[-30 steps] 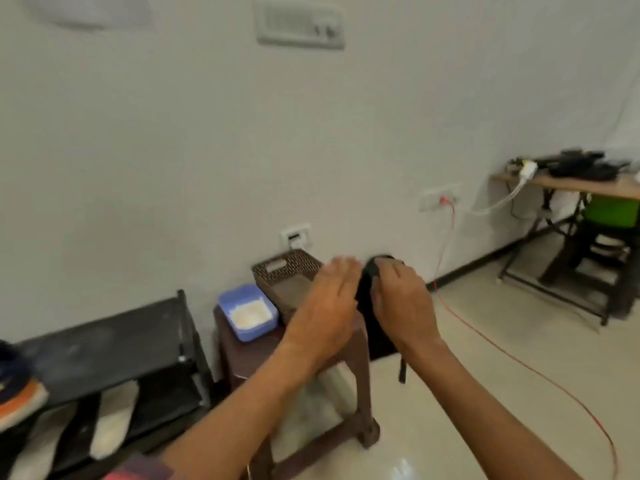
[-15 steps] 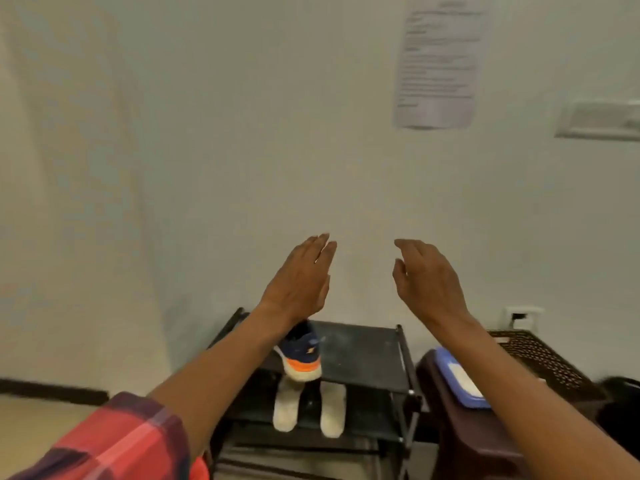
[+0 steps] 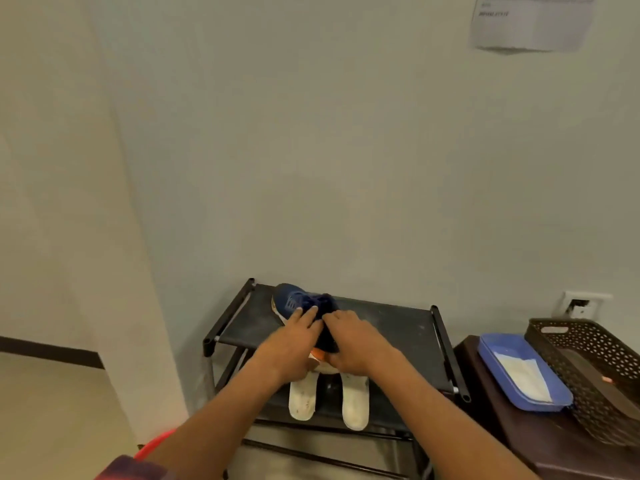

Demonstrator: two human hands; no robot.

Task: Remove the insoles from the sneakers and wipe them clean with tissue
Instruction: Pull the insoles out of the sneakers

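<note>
A navy sneaker (image 3: 294, 301) with an orange and white sole lies on the top shelf of a black shoe rack (image 3: 391, 327). My left hand (image 3: 292, 344) rests on its left side, fingers stretched over the upper. My right hand (image 3: 353, 341) grips its heel end from the right. Two off-white insoles (image 3: 303, 398) (image 3: 355, 403) lie side by side on the lower shelf, just below my hands. White tissue (image 3: 523, 374) sits in a blue tray (image 3: 491, 348) to the right.
The blue tray stands on a dark brown stool (image 3: 554, 441), next to a brown perforated basket (image 3: 588, 348). A wall socket (image 3: 580, 303) is behind it. The rack stands against a plain wall, with a corner pillar (image 3: 86, 237) at the left.
My view swung left from the stool to the shoe rack. Both hands were up and open half a second ago; they have come down onto the navy sneaker.
</note>
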